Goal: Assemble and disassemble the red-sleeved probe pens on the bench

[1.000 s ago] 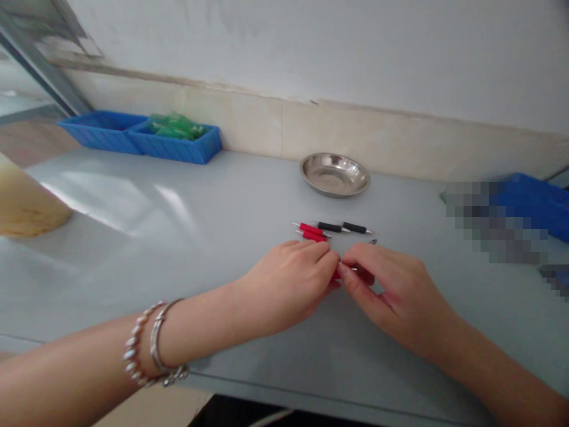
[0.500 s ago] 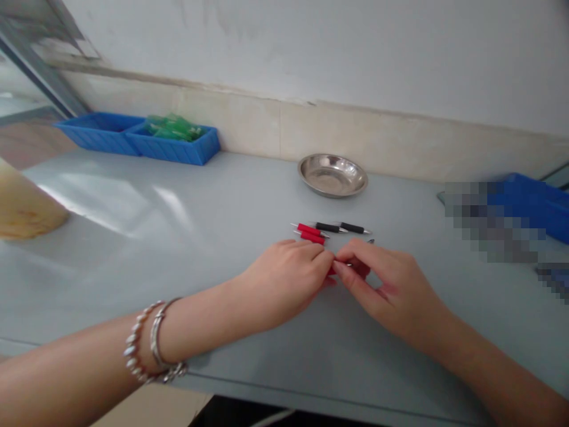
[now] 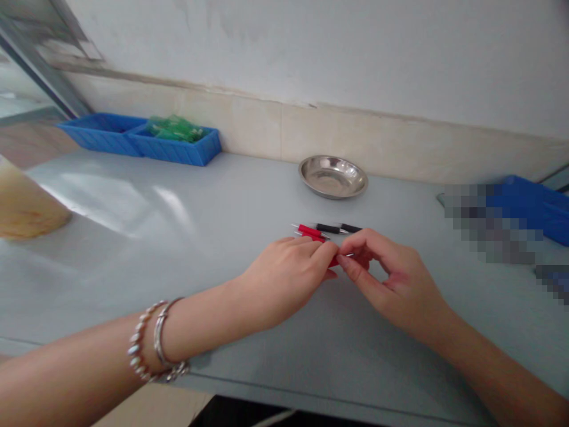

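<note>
Grey tabletop (image 3: 213, 249) stretches under my hands. My left hand (image 3: 288, 279) pinches a red-sleeved pin (image 3: 333, 261) just above it, while my right hand (image 3: 391, 284) closes on its metal tip. Squeezing off-line could bend that thin tip, or it could slip from my fingers.

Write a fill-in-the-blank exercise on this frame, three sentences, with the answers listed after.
1. The left hand and right hand meet over a small piece whose sleeve is ____ in colour.
2. The round metal dish near the wall holds ____.
3. The green parts lie in a tray of ____ colour.

Missing words: red; nothing; blue
</note>
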Demonstrator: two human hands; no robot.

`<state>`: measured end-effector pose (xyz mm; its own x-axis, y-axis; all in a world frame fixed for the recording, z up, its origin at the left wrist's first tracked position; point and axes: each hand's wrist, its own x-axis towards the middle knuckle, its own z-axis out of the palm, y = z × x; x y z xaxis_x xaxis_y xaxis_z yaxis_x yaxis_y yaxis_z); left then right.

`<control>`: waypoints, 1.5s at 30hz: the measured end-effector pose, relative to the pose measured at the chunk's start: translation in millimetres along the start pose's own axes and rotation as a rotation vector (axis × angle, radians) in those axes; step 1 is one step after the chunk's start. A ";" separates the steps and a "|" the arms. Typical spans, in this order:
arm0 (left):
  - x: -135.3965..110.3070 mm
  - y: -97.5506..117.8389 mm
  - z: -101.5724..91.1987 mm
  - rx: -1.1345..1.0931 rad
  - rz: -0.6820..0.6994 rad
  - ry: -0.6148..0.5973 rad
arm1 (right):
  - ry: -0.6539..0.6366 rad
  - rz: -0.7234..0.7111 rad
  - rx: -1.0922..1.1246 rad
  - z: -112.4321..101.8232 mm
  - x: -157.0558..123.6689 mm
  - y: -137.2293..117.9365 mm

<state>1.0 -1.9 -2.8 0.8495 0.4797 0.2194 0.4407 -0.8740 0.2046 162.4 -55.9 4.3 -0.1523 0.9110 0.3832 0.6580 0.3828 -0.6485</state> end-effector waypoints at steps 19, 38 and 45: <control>-0.2 1.7 -3.4 0.023 -0.023 -0.062 | -0.080 -0.052 -0.019 1.1 0.2 1.0; -0.2 7.0 -7.4 0.079 -0.043 -0.154 | -0.205 -0.019 0.014 2.7 -0.8 0.2; -0.1 7.4 -6.9 0.133 -0.042 -0.153 | -0.219 -0.018 0.002 2.8 -0.9 1.5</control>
<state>2.2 -7.9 5.4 0.8594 0.5073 0.0642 0.5022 -0.8610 0.0806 161.4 -55.7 1.2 -0.3201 0.9157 0.2429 0.6523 0.3989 -0.6444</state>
